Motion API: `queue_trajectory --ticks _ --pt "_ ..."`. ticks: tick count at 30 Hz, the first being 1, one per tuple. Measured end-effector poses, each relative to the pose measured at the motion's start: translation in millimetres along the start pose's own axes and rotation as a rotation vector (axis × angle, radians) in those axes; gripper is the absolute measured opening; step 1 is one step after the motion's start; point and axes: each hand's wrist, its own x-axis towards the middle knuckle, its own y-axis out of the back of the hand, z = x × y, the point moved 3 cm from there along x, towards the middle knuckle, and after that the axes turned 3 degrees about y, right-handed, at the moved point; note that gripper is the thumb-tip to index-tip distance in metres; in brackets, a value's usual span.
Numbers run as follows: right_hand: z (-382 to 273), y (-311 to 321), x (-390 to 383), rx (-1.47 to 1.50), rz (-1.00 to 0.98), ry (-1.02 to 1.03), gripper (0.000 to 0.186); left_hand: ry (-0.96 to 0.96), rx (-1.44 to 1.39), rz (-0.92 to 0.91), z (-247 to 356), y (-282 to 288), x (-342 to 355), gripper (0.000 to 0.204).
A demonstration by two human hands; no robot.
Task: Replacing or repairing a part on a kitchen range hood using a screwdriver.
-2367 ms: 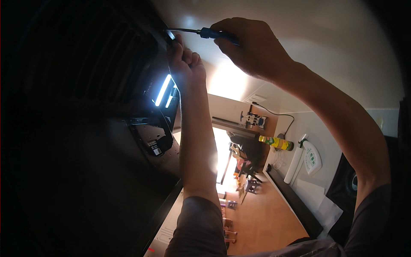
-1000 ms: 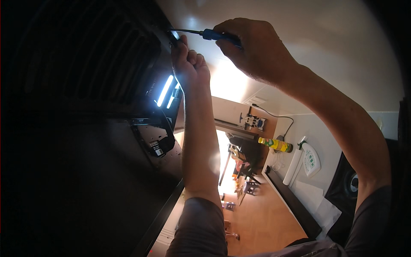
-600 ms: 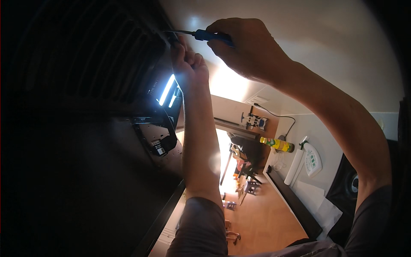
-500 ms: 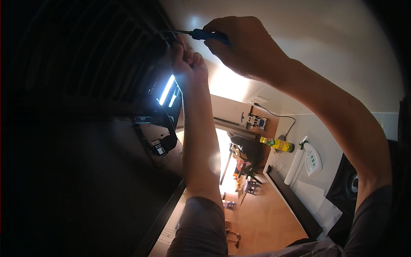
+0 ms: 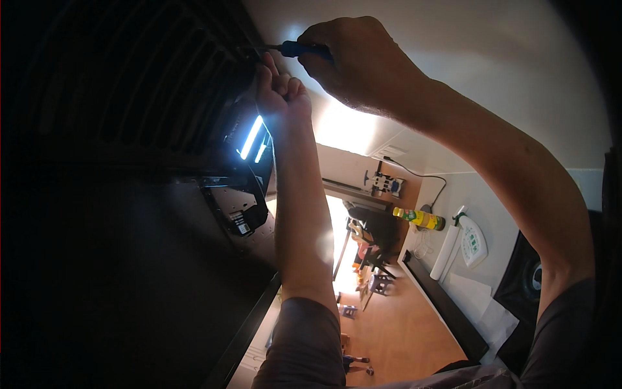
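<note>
My right hand (image 5: 359, 65) is closed round the blue handle of a screwdriver (image 5: 298, 49), whose thin shaft reaches left to the shadowed edge of a black slatted appliance housing (image 5: 149, 78). My left hand (image 5: 285, 97) is raised just below the shaft, with fingers curled at that edge; what they grip is too dark and hidden to make out. Below the left fingers, a bright strip lamp (image 5: 251, 136) glows on the housing, beside a black bracket (image 5: 237, 206) with a small labelled part.
A pale wall surface (image 5: 518, 58) fills the upper right. On a white counter at right are a yellow bottle (image 5: 421, 218), a white spray bottle (image 5: 473, 240), a white roll (image 5: 444, 253) and papers. Beyond lie wooden flooring (image 5: 408, 330) and cluttered furniture; a dark panel (image 5: 129, 279) fills the lower left.
My right hand and screwdriver have moved left and slightly up. My left hand shifted right, then slightly back left. Small dark shapes now show low in the background, near the floor.
</note>
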Motion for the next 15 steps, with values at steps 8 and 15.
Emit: queue_trajectory --ticks 8,15 --pt "-2 4 6 0.015 -0.061 -0.054 0.017 -0.013 -0.021 -0.013 -2 1 6 0.018" --pt "-9 22 18 0.197 -0.214 -0.062 0.013 -0.008 0.027 -0.062 -2 1 9 0.010"
